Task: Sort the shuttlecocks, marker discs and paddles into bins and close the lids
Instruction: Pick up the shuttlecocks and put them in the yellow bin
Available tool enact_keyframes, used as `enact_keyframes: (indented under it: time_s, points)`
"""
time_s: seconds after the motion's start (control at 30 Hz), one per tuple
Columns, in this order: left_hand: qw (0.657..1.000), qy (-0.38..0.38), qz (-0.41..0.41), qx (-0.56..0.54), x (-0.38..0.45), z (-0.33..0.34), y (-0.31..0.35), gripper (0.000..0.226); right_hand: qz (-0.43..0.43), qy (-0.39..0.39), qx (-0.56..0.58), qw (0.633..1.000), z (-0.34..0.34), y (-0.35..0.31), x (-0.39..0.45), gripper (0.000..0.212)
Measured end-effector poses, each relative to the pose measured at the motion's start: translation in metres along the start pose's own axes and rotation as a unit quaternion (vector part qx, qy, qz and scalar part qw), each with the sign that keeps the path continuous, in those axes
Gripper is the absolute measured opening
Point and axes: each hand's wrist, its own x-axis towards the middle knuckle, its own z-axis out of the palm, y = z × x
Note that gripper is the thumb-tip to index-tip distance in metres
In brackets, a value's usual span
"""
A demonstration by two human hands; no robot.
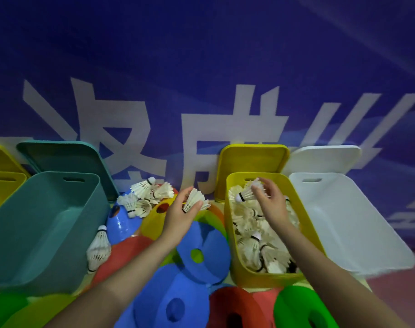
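— Shuttlecock stage, well under way. Yellow bin (234,235) on the right already heaped with shuttlecocks, lid (251,159) propped open behind it.

— And the hands?

— Right hand (270,204) over the far end of that bin, fingers curled round a shuttlecock (245,194), cork end pointing left. About to drop in, by the look of it. Left hand (180,214) out over the pile in the middle, fingers and thumb pinching another shuttlecock (195,200) by its feathers.

— Much left to pick up?

— A fair bit. Small cluster of shuttlecocks (144,195) lying at the back between the bins, plus a stack of them (98,249) leaning just beside the teal bin (43,223). Then the marker discs (203,252): blue, red, yellow, green, all loose on the floor, not one sorted yet.

— Other bins?

— Teal bin looks bare inside, lid (64,157) up. White bin (343,221) on the far right, nothing showing in it either, lid (324,157) up. Corner of another yellow bin (2,183) at the far left, contents hidden.

— Paddles?

— None in view. Can't say where those stand.

— So, roughly?

— Early third, at a guess. Shuttlecocks mostly in, discs untouched, every lid open.
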Motion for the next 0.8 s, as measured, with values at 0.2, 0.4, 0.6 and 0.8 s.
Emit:
enact_keyframes:
  time_s: [0.2,0.4,0.6,0.8]
  points:
    - [0.999,-0.050,0.016,-0.008,-0.022,0.055,0.020,0.050,0.042,-0.083,-0.129,0.987,-0.103,0.028,-0.006,0.040]
    - [0.998,-0.060,0.032,-0.003,-0.036,0.100,0.031,0.048,-0.029,-0.258,-0.365,0.894,-0.145,0.053,-0.026,0.036]
    - [0.998,-0.047,0.024,0.014,-0.050,0.135,0.037,0.050,-0.111,-0.349,-0.474,0.801,-0.140,0.078,-0.043,0.041]
    - [0.999,-0.032,0.009,0.035,-0.053,0.146,0.031,0.051,-0.142,-0.329,-0.492,0.793,-0.129,0.076,-0.044,0.059]
